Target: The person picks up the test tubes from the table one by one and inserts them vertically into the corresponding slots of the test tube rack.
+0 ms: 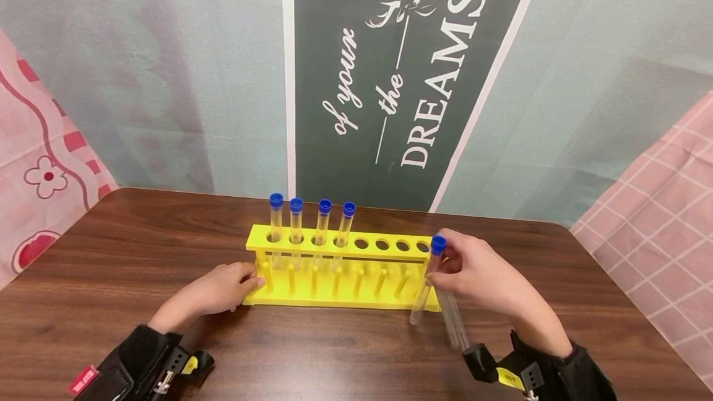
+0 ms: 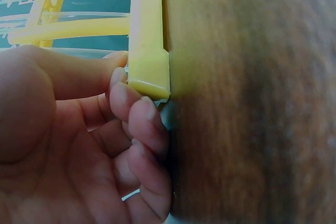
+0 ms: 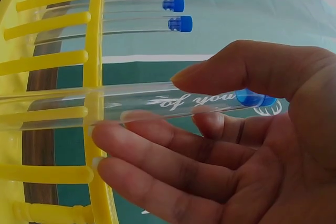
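1 tube (image 1: 421,297) in R hand (image 1: 475,271), L hand (image 1: 225,288) gripping rack (image 1: 345,300), loose tubes (image 1: 453,322) pt. hidden

The head view is bright and sharp, soft glare on the table (image 1: 345,367) at lower centre; wrist views dimmer, the left blurred at right.

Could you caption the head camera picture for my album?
Left hand grips the yellow rack; right hand holds a blue-capped tube.
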`<act>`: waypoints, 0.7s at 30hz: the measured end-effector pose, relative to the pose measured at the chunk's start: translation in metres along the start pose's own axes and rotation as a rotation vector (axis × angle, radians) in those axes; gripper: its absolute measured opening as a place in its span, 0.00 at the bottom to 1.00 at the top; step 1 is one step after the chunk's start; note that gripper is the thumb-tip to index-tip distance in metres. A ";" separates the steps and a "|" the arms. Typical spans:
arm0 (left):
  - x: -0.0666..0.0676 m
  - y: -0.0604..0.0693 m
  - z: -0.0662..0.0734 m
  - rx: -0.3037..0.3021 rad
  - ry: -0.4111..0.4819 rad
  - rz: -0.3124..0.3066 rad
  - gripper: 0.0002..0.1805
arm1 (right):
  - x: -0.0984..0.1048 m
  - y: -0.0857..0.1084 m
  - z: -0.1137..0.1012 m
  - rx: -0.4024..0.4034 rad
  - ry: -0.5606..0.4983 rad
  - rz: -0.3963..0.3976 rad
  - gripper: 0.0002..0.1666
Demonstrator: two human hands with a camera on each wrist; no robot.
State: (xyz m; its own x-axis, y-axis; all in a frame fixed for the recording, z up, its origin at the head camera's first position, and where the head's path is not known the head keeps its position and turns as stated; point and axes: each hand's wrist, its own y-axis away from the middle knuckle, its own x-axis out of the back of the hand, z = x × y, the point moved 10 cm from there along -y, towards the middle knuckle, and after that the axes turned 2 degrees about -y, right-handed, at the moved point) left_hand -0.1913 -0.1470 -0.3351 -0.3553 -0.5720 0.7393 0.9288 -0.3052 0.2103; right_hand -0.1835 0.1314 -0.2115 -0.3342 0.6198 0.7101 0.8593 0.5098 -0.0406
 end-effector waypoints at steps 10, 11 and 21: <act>0.000 0.000 -0.001 0.006 -0.005 0.000 0.13 | 0.000 0.001 -0.004 0.009 -0.007 -0.009 0.16; 0.000 0.000 -0.001 0.005 -0.006 0.001 0.13 | 0.000 0.001 -0.004 0.010 -0.003 -0.007 0.16; 0.000 0.000 -0.001 0.014 -0.005 0.001 0.13 | -0.001 0.001 -0.007 0.018 0.000 0.003 0.16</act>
State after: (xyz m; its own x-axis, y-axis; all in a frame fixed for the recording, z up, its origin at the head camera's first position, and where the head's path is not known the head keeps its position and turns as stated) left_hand -0.1913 -0.1479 -0.3359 -0.3542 -0.5680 0.7429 0.9304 -0.2939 0.2189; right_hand -0.1798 0.1276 -0.2074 -0.3316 0.6211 0.7102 0.8532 0.5186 -0.0551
